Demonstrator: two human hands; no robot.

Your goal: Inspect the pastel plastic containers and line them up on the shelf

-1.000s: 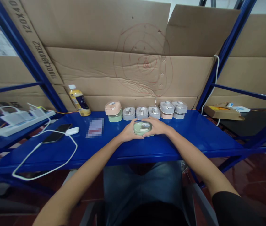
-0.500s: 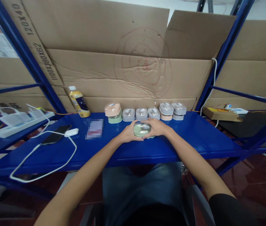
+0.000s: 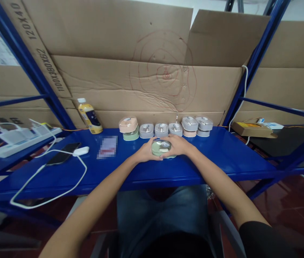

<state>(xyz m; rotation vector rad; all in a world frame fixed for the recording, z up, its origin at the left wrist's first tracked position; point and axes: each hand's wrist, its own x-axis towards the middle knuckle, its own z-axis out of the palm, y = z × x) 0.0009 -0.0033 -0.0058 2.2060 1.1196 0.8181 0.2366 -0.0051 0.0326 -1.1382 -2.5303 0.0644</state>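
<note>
Between my two hands is a small green box with a clear lid [image 3: 160, 148], just above or on the front part of the blue table. My left hand [image 3: 145, 151] wraps its left side, and my right hand [image 3: 178, 145] grips its right side, thumbs near the front. A pale green edge shows under the box by my right hand; what it belongs to is partly hidden. Behind my hands stand similar grey boxes [image 3: 146, 130] in a row. A pink box [image 3: 128, 124] rests on a green one [image 3: 131, 134] at the row's left end.
Stacked boxes [image 3: 190, 123] end the row on the right. A yellow bottle [image 3: 89, 116] stands back left, near a blurred card [image 3: 107, 147]. Further left lie a phone [image 3: 63, 154], a white cable [image 3: 83, 175] and a power strip [image 3: 25, 142]. Cardboard [image 3: 108, 82] walls the back.
Both hands keep their hold on the green box, which stays in nearly the same place. The whole view has shifted very slightly.
</note>
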